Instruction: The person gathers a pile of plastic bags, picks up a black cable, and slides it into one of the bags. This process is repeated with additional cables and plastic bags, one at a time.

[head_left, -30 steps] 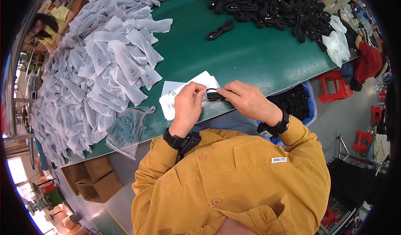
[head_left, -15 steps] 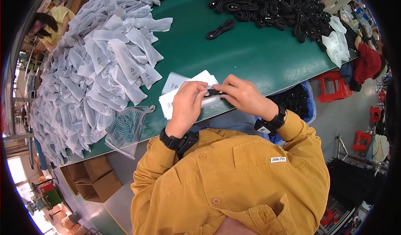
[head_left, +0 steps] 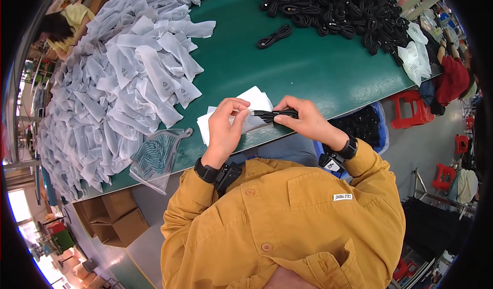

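My left hand (head_left: pixel 226 127) pinches one white bag (head_left: pixel 255 115) at its open end, fingers closed on it. My right hand (head_left: pixel 303 120) grips one coiled black cable (head_left: pixel 273 115), fingers wrapped round the bundle, its tip pointing at the bag mouth; cable and bag touch there. Both are held just above the near edge of the green table (head_left: pixel 318 68), right in front of my chest.

Under the hands lies a small stack of flat white bags (head_left: pixel 206 122); I cannot tell the exact count, a few at least.

One clear plastic bag (head_left: pixel 156 158) with striped stuff inside hangs over the table edge, left of my left hand.

On the left half of the table sits a big heap of filled white bags (head_left: pixel 118 78), far too many to count, dozens and dozens.

One loose black cable bundle (head_left: pixel 275 35) lies alone mid-table, well apart from my hands. Behind it, one large pile of black cables (head_left: pixel 328 6) along the far edge, uncountable.

One blue bin (head_left: pixel 381 129) with black cables stands under the table by my right elbow. Two cardboard boxes (head_left: pixel 115 219) on the floor, lower left. One red stool (head_left: pixel 413 109) clear beside the bin, more red ones further right.

Two watches or bands: one wristband (head_left: pixel 208 172) on my left wrist, another wristband (head_left: pixel 345 150) on my right. Two other people: one person in yellow (head_left: pixel 69 22) top left, one person in red (head_left: pixel 454 78) far right.
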Tool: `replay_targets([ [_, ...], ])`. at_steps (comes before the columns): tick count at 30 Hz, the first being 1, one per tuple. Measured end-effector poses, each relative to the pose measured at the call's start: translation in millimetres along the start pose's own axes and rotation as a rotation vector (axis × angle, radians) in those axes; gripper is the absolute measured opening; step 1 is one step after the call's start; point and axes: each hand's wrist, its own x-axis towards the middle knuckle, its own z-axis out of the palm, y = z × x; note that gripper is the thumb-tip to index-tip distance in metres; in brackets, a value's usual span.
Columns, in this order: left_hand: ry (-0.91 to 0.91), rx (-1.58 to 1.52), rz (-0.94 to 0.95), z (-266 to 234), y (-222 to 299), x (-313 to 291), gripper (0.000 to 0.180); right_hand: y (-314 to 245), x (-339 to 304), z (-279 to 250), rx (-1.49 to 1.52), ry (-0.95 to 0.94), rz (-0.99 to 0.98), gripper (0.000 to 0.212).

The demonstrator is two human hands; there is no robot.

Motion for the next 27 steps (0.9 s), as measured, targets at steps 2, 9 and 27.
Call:
replay_targets([
  [2,-0.009,-0.029,-0.020,-0.3,-0.4,-1.1,0.004,-4.2,-0.4,0.0,-0.019,0.021,-0.048,0.017],
  [9,-0.078,-0.223,-0.158,-2.8,-12.4,-3.6,0.005,-11.5,-5.6,-5.1,0.247,-0.096,0.299,0.014],
  [27,-0.097,-0.268,-0.081,-2.7,26.2,8.2,0.003,-28.1,5.9,15.2,-0.165,0.141,-0.479,0.032],
])
